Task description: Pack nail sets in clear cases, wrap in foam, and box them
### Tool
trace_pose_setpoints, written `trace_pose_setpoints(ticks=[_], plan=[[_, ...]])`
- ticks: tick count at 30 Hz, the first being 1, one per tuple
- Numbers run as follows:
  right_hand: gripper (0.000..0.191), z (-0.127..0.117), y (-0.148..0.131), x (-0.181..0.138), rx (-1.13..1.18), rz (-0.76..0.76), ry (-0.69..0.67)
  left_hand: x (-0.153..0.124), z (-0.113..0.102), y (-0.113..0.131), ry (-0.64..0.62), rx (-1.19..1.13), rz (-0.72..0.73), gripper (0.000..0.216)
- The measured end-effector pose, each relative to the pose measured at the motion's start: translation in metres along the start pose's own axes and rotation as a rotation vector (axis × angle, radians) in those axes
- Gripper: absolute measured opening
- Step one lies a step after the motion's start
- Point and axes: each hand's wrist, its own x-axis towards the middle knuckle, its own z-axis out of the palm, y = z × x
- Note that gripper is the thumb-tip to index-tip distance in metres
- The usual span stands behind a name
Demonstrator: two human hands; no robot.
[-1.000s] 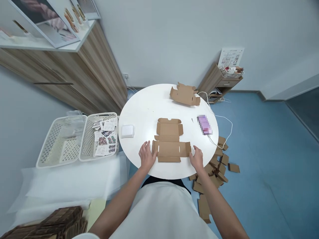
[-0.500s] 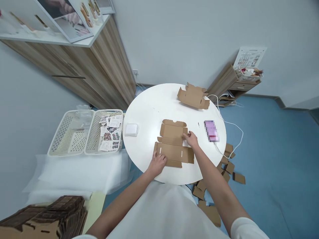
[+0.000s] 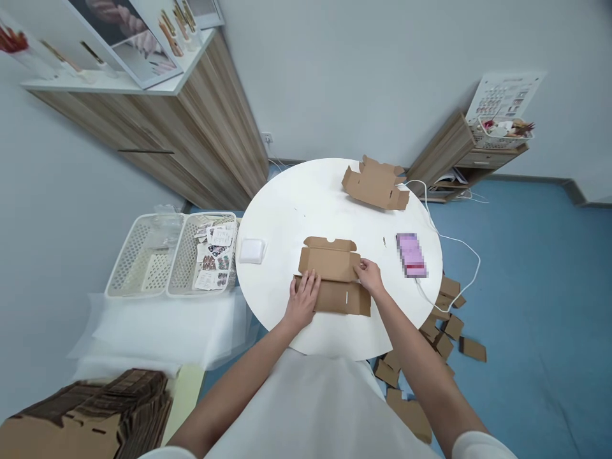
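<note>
At the far left, two white baskets (image 3: 179,280) stand side by side; the one nearer the desk (image 3: 291,220) holds printed cards (image 3: 213,258). Below them lie pale sheets (image 3: 157,328), with a stack of flat cardboard (image 3: 129,408) at the lower corner. On the desk's left side rests a small white pad (image 3: 252,250).

Next comes the left hand (image 3: 303,299), its fingers stretched and spread over the left end of the cardboard sheet (image 3: 331,273), which sits near the middle of the desk's front half. The far panel (image 3: 329,260) leans over part of the near panel (image 3: 337,299), so the strip between them is hidden. To hold this fold true, the left hand seems best used as a flat weight, close to the crease without bending the side flap.

The right hand (image 3: 368,275) appears to pinch the far panel's right edge between thumb and fingers. A light, even pull should serve; lifting from one side alone could twist the panel and crease it crookedly.

Behind, a second piece of cardboard (image 3: 377,185) stands partly folded. Farther right lie a blurred purple thing (image 3: 411,255) and small brown boxes (image 3: 444,344) on the floor, then a white cable (image 3: 459,239) loops out past the desk's edge.
</note>
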Motion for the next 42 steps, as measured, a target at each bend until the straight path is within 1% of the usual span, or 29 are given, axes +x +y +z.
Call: trace_pose_setpoints(ticks=[2, 4, 6, 8, 9, 11, 12, 13, 15, 16, 17, 19, 21, 22, 23, 25, 27, 30, 32, 34, 36, 39, 41, 42], plan=[[0.031, 0.001, 0.000, -0.009, -0.031, 0.006, -0.027, 0.005, -0.002, -0.002, -0.042, 0.018, 0.034, 0.094], [0.036, 0.002, -0.002, -0.021, -0.091, -0.009, -0.024, 0.006, -0.002, -0.004, -0.068, 0.015, 0.065, 0.092], [0.045, 0.006, -0.005, -0.036, -0.222, -0.077, 0.072, 0.004, -0.001, -0.007, -0.075, -0.002, 0.088, 0.088], [0.063, 0.011, -0.007, -0.055, -0.402, -0.223, 0.148, 0.000, 0.000, -0.010, -0.081, -0.020, 0.098, 0.086], [0.073, 0.016, -0.007, -0.065, -0.490, -0.319, 0.125, -0.001, 0.000, -0.012, -0.086, -0.025, 0.099, 0.086], [0.089, 0.026, -0.004, -0.085, -0.642, -0.509, -0.065, -0.004, -0.001, -0.014, -0.088, -0.028, 0.108, 0.086], [0.097, 0.033, -0.002, -0.092, -0.705, -0.559, -0.148, -0.006, -0.001, -0.015, -0.082, -0.030, 0.119, 0.087], [0.103, 0.039, 0.001, -0.098, -0.762, -0.573, -0.200, -0.008, -0.002, -0.016, -0.072, -0.035, 0.132, 0.089], [0.109, 0.051, 0.005, -0.104, -0.844, -0.539, -0.228, -0.015, -0.002, -0.021, -0.037, -0.058, 0.139, 0.095], [0.109, 0.056, 0.007, -0.105, -0.868, -0.515, -0.219, -0.020, -0.002, -0.025, -0.012, -0.079, 0.115, 0.099], [0.108, 0.060, 0.008, -0.105, -0.882, -0.495, -0.208, -0.026, 0.000, -0.030, 0.018, -0.107, 0.060, 0.102], [0.107, 0.065, 0.007, -0.103, -0.892, -0.477, -0.192, -0.039, 0.007, -0.043, 0.076, -0.188, -0.136, 0.107], [0.107, 0.067, 0.005, -0.103, -0.898, -0.473, -0.191, -0.049, 0.015, -0.059, 0.100, -0.297, -0.353, 0.105], [0.107, 0.068, 0.003, -0.105, -0.900, -0.471, -0.192, -0.053, 0.019, -0.067, 0.088, -0.355, -0.392, 0.103], [0.108, 0.069, 0.001, -0.106, -0.902, -0.470, -0.191, -0.056, 0.022, -0.074, 0.081, -0.403, -0.384, 0.099], [0.109, 0.071, -0.001, -0.110, -0.906, -0.467, -0.187, -0.056, 0.024, -0.086, 0.074, -0.472, -0.321, 0.090], [0.110, 0.073, -0.002, -0.114, -0.913, -0.464, -0.187, -0.052, 0.020, -0.093, 0.091, -0.494, -0.277, 0.081], [0.108, 0.076, -0.001, -0.116, -0.931, -0.459, -0.195, -0.045, 0.008, -0.099, 0.103, -0.459, -0.219, 0.078], [0.107, 0.078, -0.001, -0.116, -0.947, -0.445, -0.197, -0.042, 0.002, -0.101, 0.068, -0.438, -0.123, 0.076], [0.106, 0.080, -0.001, -0.115, -0.958, -0.418, -0.193, -0.041, -0.001, -0.101, 0.042, -0.458, -0.054, 0.067], [0.105, 0.082, -0.002, -0.114, -0.960, -0.390, -0.190, -0.042, 0.001, -0.099, 0.078, -0.512, -0.044, 0.061], [0.105, 0.084, -0.004, -0.114, -0.955, -0.369, -0.185, -0.045, 0.007, -0.093, 0.178, -0.623, -0.061, 0.064], [0.106, 0.084, -0.004, -0.116, -0.956, -0.360, -0.187, -0.047, 0.009, -0.088, 0.201, -0.721, -0.102, 0.064], [0.106, 0.084, -0.005, -0.116, -0.959, -0.356, -0.191, -0.047, 0.010, -0.085, 0.203, -0.771, -0.149, 0.064]])
